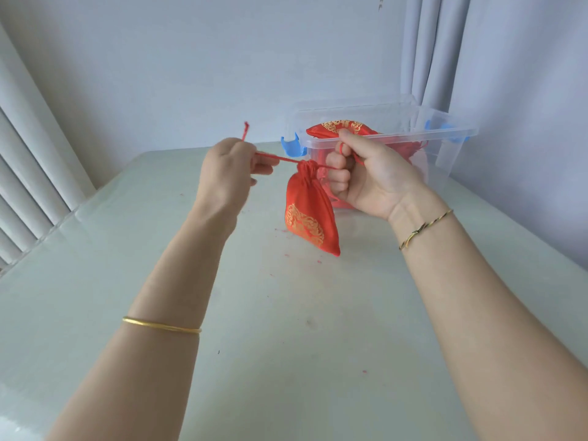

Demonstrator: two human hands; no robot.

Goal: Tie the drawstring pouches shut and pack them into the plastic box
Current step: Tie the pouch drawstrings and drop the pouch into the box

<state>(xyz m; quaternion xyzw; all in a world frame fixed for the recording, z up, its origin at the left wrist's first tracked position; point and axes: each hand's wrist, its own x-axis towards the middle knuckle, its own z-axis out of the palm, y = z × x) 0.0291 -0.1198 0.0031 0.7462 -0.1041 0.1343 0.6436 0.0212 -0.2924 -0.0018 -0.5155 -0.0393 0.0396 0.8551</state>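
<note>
As a red pouch (307,214) hangs above the table (286,329) with its neck gathered tight, the left hand (229,167) grips one end of the drawstring (276,158). The right hand (366,176) curls its fingers round the other end, just in front of the plastic box (445,130), where another pouch (343,127) seems already packed. Uneven pulling could slip the cord from one hand and drop the pouch.
</note>
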